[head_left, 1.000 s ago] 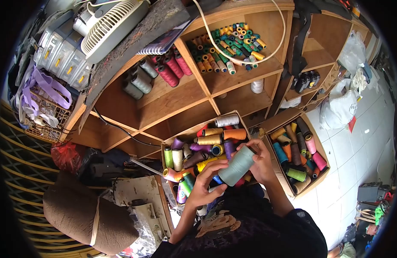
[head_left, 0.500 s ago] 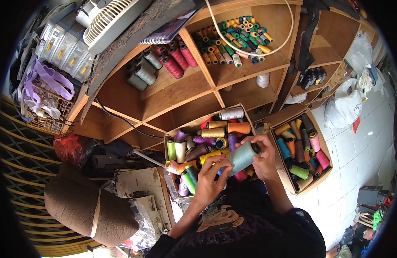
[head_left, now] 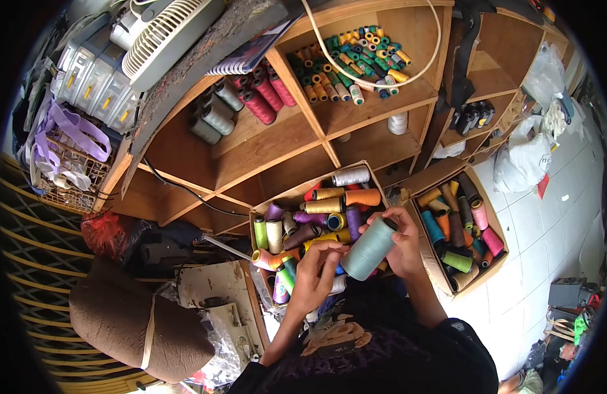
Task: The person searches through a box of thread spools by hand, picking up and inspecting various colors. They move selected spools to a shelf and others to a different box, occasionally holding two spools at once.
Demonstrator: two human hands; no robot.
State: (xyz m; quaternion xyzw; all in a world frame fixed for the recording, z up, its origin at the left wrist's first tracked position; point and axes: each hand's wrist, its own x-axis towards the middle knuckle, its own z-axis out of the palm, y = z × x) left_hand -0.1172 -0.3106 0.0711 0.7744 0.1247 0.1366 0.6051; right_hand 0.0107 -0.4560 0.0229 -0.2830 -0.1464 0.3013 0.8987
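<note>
A grey-green spool of thread (head_left: 369, 251) is tilted in front of my chest, above a box of spools. My right hand (head_left: 403, 244) wraps around its upper right end, with fingers at the dark core. Just left of the spool's lower end is my left hand (head_left: 318, 272), slightly apart from it, its fingers curled in towards the thumb. Whatever those fingertips pinch, perhaps a thread end, is too fine to see. Below lies the open cardboard box (head_left: 256, 228), filled with purple, yellow, orange, green and brown spools.
A second cardboard box (head_left: 436, 268) of spools stands on the white tiles to the right. Wooden shelves (head_left: 270, 154) ahead hold red spools (head_left: 259, 106), grey spools (head_left: 217, 118) and many small ones. A brown padded form (head_left: 119, 315) sits at left, near a fan (head_left: 165, 43).
My left hand has come away from the spool and moved slightly left and down. The spool has turned more upright in my right hand, its lower end now uncovered.
</note>
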